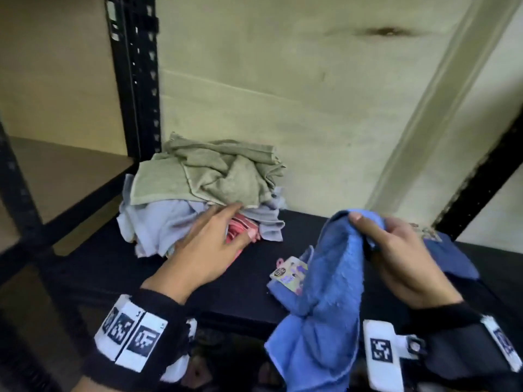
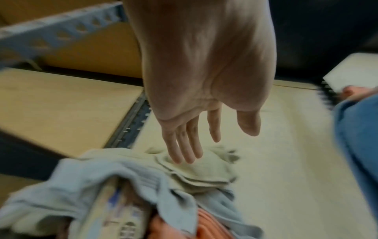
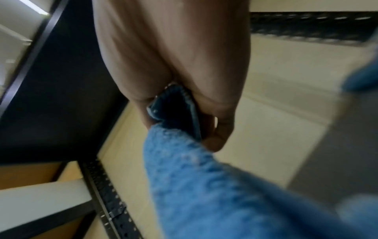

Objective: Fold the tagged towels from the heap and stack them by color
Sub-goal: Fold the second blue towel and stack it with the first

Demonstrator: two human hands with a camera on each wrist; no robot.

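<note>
So there's a black metal rack (image 1: 133, 80) with a dark shelf (image 1: 141, 267) and pale board behind it. At the back of the shelf sits the heap (image 1: 203, 193) of towels, all crumpled: green towels (image 1: 215, 171) on top, pale grey-blue towels (image 1: 158, 222) under them, and a pink towel (image 1: 240, 227) poking out at the front.

The blue towel (image 1: 328, 278) is up off the shelf, off to the right of the heap, hanging down in a bunch with its lower end past the shelf's front edge. The right hand (image 1: 402, 256) has it by the top, thumb and curled fingers pinched round the edge; the wrist view shows the hem tucked between thumb and fingers. Just beside it, lying on the shelf, is another blue towel with a paper tag (image 1: 285, 270) on it, and a darker blue cloth (image 1: 452, 258) lies behind the right hand.

The left hand (image 1: 209, 247) is spread flat, fingers straight, holding nothing, reaching over the front of the heap with fingertips (image 2: 184, 152) at the edge of the green towels. Can't tell if they're actually touching.
</note>
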